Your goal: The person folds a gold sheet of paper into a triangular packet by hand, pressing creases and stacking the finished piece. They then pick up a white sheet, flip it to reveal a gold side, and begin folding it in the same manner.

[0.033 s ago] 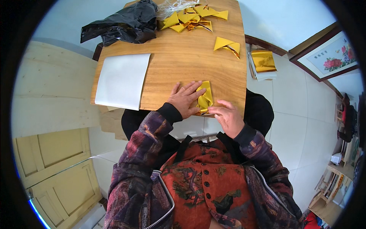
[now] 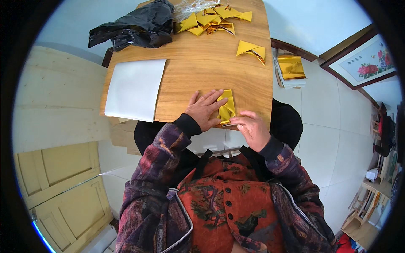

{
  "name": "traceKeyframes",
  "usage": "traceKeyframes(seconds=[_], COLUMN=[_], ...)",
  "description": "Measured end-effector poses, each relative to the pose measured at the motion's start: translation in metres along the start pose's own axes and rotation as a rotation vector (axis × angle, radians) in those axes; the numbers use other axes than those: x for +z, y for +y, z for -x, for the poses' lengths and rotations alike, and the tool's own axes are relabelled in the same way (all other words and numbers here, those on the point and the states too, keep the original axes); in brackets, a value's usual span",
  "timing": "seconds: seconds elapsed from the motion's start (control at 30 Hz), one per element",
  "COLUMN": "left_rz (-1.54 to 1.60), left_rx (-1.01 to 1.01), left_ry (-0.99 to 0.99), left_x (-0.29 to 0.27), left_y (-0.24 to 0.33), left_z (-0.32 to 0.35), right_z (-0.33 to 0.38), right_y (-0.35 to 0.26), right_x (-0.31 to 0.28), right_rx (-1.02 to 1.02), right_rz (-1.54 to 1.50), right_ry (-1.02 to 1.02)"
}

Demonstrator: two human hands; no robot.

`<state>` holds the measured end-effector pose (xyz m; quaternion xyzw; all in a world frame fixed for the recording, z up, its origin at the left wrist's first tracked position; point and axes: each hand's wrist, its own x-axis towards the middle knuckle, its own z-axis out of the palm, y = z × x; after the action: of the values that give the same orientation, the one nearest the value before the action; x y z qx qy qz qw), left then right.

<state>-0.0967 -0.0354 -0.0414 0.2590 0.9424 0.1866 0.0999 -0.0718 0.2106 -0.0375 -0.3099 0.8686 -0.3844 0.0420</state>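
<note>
A folded strip of gold foil paper [image 2: 227, 107] lies at the near edge of the wooden table [image 2: 198, 71]. My left hand [image 2: 204, 109] rests flat on its left side, fingers stretched out and a little apart. At the strip's near right corner is my right hand [image 2: 252, 130], its thumb and forefinger drawn together on the paper's edge. A pale edge of the paper shows there; the fingertips partly hide the fold. Farther off, to the right, sits one folded gold piece [image 2: 252, 50].
A heap of folded gold pieces [image 2: 215, 19] lies at the table's far end beside a crumpled black plastic bag [image 2: 135, 27] and clear plastic wrap [image 2: 192, 8]. White sheets [image 2: 136, 89] cover the left side. Right of the table, more gold paper [image 2: 292, 67] tops a stack.
Both hands stay nearly in place. At the strip's near end, the shiny gold fold has shifted slightly, and a pale edge now shows by the right fingertips.
</note>
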Motion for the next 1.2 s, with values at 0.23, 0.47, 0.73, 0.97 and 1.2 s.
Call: traceKeyframes(seconds=[0.23,0.47,0.73,0.97,1.2], left_rz=[-0.025,0.015,-0.014,-0.033,-0.033], left_rx=[0.03,0.019,0.013,0.017,0.017], left_ry=[0.019,0.01,0.036,0.046,0.062], left_x=[-0.001,-0.001,0.005,0.008,0.009], left_y=[-0.001,0.002,0.006,0.004,0.004], left_z=[0.001,0.003,0.006,0.006,0.007], right_z=[-0.027,-0.035,-0.037,-0.038,-0.04], right_y=[-0.006,-0.009,-0.008,-0.009,-0.017], right_x=[-0.002,0.003,0.018,0.028,0.03], right_rx=[0.334,0.383,0.406,0.359,0.424], right_rz=[-0.203,-0.168,-0.016,0.187,0.254], right_ry=[-0.037,0.071,0.211,0.258,0.251])
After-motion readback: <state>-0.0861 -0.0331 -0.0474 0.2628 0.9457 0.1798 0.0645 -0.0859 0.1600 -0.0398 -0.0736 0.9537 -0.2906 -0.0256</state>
